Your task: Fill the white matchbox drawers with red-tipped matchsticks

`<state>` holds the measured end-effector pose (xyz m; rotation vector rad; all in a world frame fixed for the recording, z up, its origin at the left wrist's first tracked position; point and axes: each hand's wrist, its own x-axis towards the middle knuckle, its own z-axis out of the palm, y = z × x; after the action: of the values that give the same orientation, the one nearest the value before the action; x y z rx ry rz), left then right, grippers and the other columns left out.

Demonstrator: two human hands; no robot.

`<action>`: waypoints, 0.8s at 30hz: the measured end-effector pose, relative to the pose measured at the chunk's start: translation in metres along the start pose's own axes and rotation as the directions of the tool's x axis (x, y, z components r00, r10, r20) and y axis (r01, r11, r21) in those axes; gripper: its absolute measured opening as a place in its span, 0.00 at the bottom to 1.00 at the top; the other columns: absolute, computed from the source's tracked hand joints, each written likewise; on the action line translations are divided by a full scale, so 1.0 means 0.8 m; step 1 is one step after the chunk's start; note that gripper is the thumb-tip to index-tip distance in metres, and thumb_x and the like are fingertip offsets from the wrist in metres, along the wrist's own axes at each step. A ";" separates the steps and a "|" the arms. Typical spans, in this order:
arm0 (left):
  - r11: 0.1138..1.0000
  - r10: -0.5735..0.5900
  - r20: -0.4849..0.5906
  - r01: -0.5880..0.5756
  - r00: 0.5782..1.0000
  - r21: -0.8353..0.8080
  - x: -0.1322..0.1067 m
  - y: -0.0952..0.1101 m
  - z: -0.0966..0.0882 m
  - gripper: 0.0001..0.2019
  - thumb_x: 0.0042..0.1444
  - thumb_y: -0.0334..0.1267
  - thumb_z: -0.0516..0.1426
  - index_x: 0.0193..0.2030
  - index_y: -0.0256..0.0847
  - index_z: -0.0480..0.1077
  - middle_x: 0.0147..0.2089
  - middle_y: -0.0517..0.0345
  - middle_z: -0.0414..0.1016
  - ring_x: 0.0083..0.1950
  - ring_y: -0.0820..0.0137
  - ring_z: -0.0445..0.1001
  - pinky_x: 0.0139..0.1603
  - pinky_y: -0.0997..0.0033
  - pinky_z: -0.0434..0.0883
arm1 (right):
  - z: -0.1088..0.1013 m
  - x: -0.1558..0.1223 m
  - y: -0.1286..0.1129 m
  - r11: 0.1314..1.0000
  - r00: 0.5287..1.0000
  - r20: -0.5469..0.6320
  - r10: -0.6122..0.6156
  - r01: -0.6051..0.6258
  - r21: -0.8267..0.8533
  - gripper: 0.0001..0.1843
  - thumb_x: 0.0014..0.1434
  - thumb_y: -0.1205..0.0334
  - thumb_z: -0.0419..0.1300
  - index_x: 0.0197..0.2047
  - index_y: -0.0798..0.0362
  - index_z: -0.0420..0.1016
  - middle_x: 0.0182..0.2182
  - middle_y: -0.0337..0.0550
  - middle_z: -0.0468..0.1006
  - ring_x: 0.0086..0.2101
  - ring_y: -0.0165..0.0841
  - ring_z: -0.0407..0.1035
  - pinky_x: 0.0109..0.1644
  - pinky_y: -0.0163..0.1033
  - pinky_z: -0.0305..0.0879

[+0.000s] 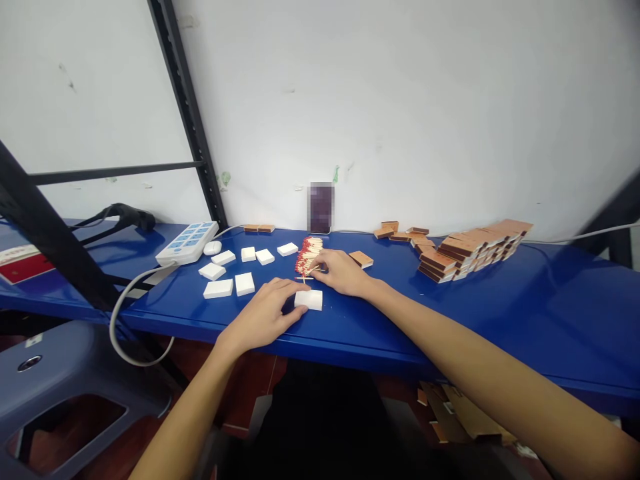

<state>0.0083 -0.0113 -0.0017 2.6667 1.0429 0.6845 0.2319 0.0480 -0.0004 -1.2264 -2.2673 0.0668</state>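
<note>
My left hand [270, 312] grips a small white matchbox tray [311, 300] near the table's front edge, thumb and fingers at its left end. Just behind it, my right hand [340, 272] is closed, its fingertips pinching matches at the near right side of a heap of red-tipped matches [311, 251]. How many matches it holds is hidden. A few loose matches [304, 278] lie between the heap and the tray. Left of my hands, several other white trays [245, 284] are spread over the blue table. One brown matchbox [361, 259] lies just right of my right hand.
Stacked matchboxes [465, 250] stand on the right, with loose ones [400, 232] beside them. A phone [321, 208] leans on the wall behind the matches. A white power strip [187, 243], its cable and a black shelf post [193, 113] are on the left. A stool [75, 373] stands below.
</note>
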 end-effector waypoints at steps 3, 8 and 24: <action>1.000 0.004 -0.006 -0.004 1.000 -0.001 0.000 -0.001 0.001 0.17 0.66 0.43 0.54 0.59 0.43 0.70 0.57 0.53 0.75 0.58 0.61 0.70 0.63 0.57 0.66 | 0.001 -0.003 -0.001 0.999 1.000 0.020 -0.015 0.015 0.031 0.08 0.60 0.68 0.59 0.37 0.52 0.81 0.36 0.43 0.81 0.36 0.34 0.71 0.40 0.38 0.62; 1.000 0.013 -0.024 -0.013 1.000 -0.010 0.000 -0.002 0.002 0.17 0.66 0.44 0.55 0.58 0.43 0.71 0.57 0.53 0.76 0.57 0.61 0.71 0.62 0.56 0.67 | -0.004 -0.006 -0.001 0.997 0.997 0.022 -0.072 0.071 0.042 0.10 0.57 0.70 0.58 0.37 0.53 0.80 0.34 0.43 0.80 0.35 0.34 0.70 0.39 0.38 0.62; 0.984 -0.062 0.045 0.069 0.997 -0.167 0.000 -0.004 -0.011 0.16 0.55 0.40 0.63 0.51 0.44 0.75 0.54 0.56 0.77 0.55 0.60 0.74 0.60 0.58 0.68 | -0.022 -0.009 -0.015 0.996 0.996 0.086 -0.016 0.008 0.090 0.06 0.56 0.69 0.56 0.34 0.53 0.73 0.31 0.40 0.75 0.32 0.31 0.65 0.36 0.37 0.56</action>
<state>0.0023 -0.0084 0.0048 2.4808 1.0094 0.6718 0.2345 0.0321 0.0147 -1.1837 -2.3197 0.2189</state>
